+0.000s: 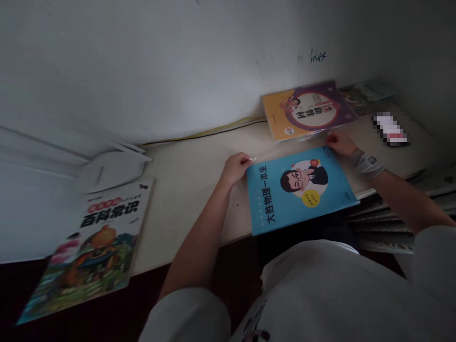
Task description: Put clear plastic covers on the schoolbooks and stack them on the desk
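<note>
Btwn L hand & R hand, v. nr both, blue bk

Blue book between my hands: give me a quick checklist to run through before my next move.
1. Blue book face up: ok, portrait cover showing.
2. Left hand by a far corner: ok.
3. Right hand by the other far corner: ok.
4. Fingers gripping the book firmly: cannot tell.
5. Yellow-and-purple book clear of it: ok, a gap shows.
6. Blue book back from the table's front edge: not ok, it reaches that edge.
</note>
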The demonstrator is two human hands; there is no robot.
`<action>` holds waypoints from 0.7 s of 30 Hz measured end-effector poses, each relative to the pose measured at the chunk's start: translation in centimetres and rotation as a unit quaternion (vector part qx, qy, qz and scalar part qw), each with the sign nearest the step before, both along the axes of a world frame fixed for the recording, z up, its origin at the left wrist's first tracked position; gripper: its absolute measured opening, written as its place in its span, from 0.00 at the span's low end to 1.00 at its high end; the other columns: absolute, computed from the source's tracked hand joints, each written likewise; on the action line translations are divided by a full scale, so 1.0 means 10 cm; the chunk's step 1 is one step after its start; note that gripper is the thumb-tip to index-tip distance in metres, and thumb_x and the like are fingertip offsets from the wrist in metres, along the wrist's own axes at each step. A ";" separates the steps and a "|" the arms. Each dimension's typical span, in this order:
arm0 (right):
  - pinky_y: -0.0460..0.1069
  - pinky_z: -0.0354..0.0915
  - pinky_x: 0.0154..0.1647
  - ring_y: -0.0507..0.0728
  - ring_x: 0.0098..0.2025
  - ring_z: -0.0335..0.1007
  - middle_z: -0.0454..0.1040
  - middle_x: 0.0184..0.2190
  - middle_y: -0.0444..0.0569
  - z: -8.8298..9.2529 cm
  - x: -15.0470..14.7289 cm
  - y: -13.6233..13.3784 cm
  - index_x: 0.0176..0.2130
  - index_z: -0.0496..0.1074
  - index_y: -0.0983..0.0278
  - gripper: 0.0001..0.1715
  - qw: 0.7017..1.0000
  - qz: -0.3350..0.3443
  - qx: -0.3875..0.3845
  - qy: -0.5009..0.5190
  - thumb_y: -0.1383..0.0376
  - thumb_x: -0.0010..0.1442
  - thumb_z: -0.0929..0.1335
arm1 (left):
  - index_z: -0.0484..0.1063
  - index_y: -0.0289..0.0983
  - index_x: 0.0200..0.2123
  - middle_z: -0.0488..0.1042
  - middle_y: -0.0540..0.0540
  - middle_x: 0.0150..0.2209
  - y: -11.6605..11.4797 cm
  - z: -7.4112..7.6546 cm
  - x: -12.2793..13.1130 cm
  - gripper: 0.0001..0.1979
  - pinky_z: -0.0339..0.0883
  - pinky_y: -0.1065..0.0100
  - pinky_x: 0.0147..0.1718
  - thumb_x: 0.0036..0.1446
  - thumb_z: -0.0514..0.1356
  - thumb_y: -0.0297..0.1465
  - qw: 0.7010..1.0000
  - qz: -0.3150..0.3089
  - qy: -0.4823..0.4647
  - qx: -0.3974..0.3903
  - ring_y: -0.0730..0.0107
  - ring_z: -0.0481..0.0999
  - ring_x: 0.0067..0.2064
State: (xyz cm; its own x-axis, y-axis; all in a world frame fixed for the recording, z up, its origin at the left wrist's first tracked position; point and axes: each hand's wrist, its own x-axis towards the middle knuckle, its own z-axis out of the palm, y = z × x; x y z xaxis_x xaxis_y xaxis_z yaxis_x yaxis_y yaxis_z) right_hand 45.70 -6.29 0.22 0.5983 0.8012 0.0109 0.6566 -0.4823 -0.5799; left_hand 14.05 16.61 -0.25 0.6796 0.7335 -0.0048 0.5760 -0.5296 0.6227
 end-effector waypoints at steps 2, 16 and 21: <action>0.52 0.67 0.42 0.56 0.35 0.70 0.75 0.30 0.50 0.02 -0.02 0.02 0.29 0.71 0.64 0.03 1.000 0.020 -0.020 -0.011 0.68 0.54 0.67 | 0.70 0.38 0.28 0.74 0.48 0.30 -0.05 0.04 -0.01 0.02 0.62 0.69 0.37 0.51 0.58 0.29 0.999 -0.010 0.023 0.021 0.67 0.71 0.33; 0.50 0.61 0.34 0.56 0.32 0.67 0.73 0.29 0.52 0.19 -0.10 -0.02 0.28 0.68 0.64 0.13 0.986 0.098 -0.115 -0.070 0.58 0.55 0.70 | 0.74 0.36 0.33 0.77 0.41 0.35 -0.14 0.18 -0.13 0.12 0.62 0.65 0.38 0.54 0.60 0.40 0.990 -0.037 0.131 0.047 0.61 0.74 0.38; 0.47 0.57 0.27 0.50 0.23 0.60 0.65 0.16 0.43 0.30 0.02 -0.01 0.20 0.65 0.63 0.19 0.968 0.193 -0.157 0.003 0.55 0.52 0.71 | 0.72 0.36 0.24 0.74 0.45 0.27 -0.09 0.28 -0.13 0.10 0.60 0.66 0.33 0.50 0.62 0.37 0.983 -0.081 0.165 0.023 0.64 0.72 0.32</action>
